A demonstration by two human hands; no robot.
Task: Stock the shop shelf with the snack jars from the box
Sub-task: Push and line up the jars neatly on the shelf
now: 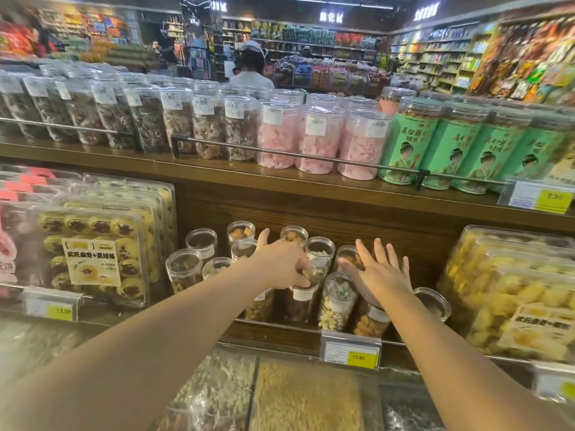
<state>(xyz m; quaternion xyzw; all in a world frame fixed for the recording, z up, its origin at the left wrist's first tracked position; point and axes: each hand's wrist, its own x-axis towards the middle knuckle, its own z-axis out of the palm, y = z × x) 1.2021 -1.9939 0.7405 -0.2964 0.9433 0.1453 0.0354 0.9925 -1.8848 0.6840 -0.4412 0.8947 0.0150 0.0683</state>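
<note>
Bins of loose snacks (pixel 289 396) lie nearest, under both forearms. On the lower shelf (pixel 311 335), the left hand (pixel 281 264) grips the lid of a jar (pixel 300 301) at the front edge. The right hand (pixel 381 270), fingers spread flat, rests on another jar (pixel 371 320) beside it.

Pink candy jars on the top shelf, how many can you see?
3 in front: pink candy jars left, middle, right. More lids show behind them, so further pink ones may be hidden.
</note>
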